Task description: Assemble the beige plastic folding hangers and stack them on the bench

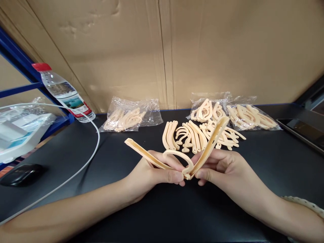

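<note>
Between my two hands, above the black table, is a beige plastic folding hanger (187, 174) with its two arms angled up in a V. My left hand (158, 170) is closed on the left arm (138, 148), thumb pressed near the joint. My right hand (220, 167) pinches the right arm (212, 141) close to the same joint. A curved hook (181, 154) rises from the joint and bends to the left. Fingers hide part of both arms. Behind the hands lie loose hanger arms (170, 135), small hooks (183, 133) and more loose pieces (227, 135).
Clear bags of beige hanger parts lie at the back left (129, 118), back middle (209, 109) and back right (250, 116). A water bottle (68, 96), white cable (97, 141) and black mouse (22, 174) are left; a phone (303, 131) lies right. Cardboard (121, 57) stands behind.
</note>
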`<state>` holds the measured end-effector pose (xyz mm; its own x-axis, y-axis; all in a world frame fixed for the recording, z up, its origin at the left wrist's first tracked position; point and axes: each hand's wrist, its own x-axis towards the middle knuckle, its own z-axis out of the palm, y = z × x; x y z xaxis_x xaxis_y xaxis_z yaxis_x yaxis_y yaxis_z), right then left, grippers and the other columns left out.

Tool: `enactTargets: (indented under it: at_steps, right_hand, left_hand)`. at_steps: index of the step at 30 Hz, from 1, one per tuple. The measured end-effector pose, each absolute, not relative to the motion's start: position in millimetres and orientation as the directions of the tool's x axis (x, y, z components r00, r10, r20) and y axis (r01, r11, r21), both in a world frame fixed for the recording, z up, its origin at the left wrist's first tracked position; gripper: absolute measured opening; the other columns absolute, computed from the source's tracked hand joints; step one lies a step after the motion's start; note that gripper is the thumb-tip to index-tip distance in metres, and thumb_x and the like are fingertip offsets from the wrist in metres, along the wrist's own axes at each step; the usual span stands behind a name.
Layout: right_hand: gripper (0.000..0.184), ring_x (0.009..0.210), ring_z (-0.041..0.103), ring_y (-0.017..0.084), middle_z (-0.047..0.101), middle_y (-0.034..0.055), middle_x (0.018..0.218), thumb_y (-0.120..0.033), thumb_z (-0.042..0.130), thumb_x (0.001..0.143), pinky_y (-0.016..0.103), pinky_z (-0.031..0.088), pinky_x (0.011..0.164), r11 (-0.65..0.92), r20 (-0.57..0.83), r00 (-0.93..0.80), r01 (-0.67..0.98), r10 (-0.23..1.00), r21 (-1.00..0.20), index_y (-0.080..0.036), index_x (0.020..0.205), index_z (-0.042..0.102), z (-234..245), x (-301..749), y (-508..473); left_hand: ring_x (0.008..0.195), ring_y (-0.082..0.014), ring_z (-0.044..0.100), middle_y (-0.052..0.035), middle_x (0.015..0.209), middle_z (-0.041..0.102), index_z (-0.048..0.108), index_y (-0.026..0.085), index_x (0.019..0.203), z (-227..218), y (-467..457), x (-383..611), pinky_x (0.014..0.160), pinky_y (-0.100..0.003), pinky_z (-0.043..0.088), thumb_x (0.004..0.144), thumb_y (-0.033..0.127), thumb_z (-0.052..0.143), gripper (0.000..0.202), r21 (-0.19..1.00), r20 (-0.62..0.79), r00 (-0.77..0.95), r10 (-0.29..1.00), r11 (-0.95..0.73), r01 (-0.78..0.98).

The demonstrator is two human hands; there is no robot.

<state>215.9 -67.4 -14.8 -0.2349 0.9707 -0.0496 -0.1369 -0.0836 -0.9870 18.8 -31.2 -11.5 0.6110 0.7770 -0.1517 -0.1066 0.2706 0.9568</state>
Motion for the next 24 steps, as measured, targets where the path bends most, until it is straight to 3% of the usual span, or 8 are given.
enactTargets:
  at_steps: [14,20,24]
  right_hand:
    - [0.010,0.069,0.072,0.017,0.075,0.0011,0.077,-0.015,0.070,0.071,0.024,0.060,0.062,-0.099,-0.080,-0.212,-0.084,0.974,-0.991,-0.022,0.079,0.072,-13.1,214.9,-72.7]
    - [0.022,0.070,0.072,0.016,0.075,-0.0013,0.076,-0.008,0.068,0.070,0.022,0.058,0.062,-0.077,-0.062,-0.198,-0.072,0.978,-0.994,-0.026,0.082,0.075,-14.2,215.6,-72.9]
    - [0.016,0.069,0.072,0.018,0.075,0.0001,0.074,-0.014,0.072,0.070,0.026,0.059,0.062,-0.063,-0.053,-0.172,-0.052,0.984,-0.997,-0.025,0.080,0.075,-12.7,215.4,-72.3]
  left_hand:
    - [0.060,-0.0149,0.066,-0.0049,0.064,0.072,0.078,0.013,0.071,-13.4,-25.4,17.2,0.061,-0.023,0.051,0.063,0.016,0.081,0.009,0.950,-0.222,0.648,0.729,0.311,-0.024]
    - [0.061,-0.0156,0.067,-0.0050,0.067,0.073,0.077,0.012,0.070,-12.0,-24.5,17.1,0.063,-0.025,0.053,0.063,0.013,0.080,0.008,0.941,-0.237,0.660,0.713,0.337,-0.026]
    - [0.063,-0.0156,0.068,-0.0044,0.070,0.073,0.075,0.012,0.072,-11.5,-24.7,17.0,0.064,-0.025,0.054,0.064,0.012,0.080,0.010,0.938,-0.241,0.639,0.731,0.343,-0.038]
